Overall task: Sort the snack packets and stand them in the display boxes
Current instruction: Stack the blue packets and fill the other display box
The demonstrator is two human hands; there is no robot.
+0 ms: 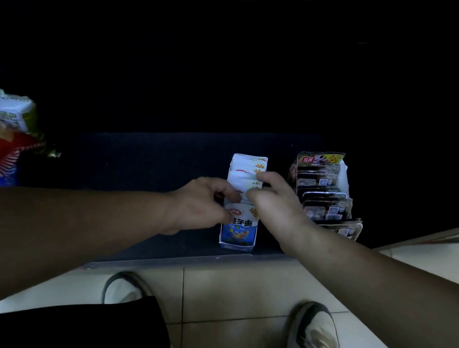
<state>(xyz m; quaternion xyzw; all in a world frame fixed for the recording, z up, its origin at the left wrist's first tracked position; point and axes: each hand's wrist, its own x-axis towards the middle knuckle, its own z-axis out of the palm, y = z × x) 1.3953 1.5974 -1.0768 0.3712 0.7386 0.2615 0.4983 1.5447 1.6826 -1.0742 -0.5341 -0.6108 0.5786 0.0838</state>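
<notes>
Hands: left hand (203,199) and right hand (275,202) nearly touching — both pinch white packets (247,176).
Box: display box (237,242) between them, long axis running away from shelf (148,167) front edge.

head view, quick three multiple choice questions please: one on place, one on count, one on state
1. The brown packet box stands where from the white-and-blue box? A right B left C on top
2. Display boxes on the dark shelf? A one B two C four
3. The left hand and right hand are A idle B gripping white packets C holding shoes
Answers: A, it sits to the right; B, two boxes show; B, the fingers of both hands curl on packets in the white-and-blue box.
</notes>
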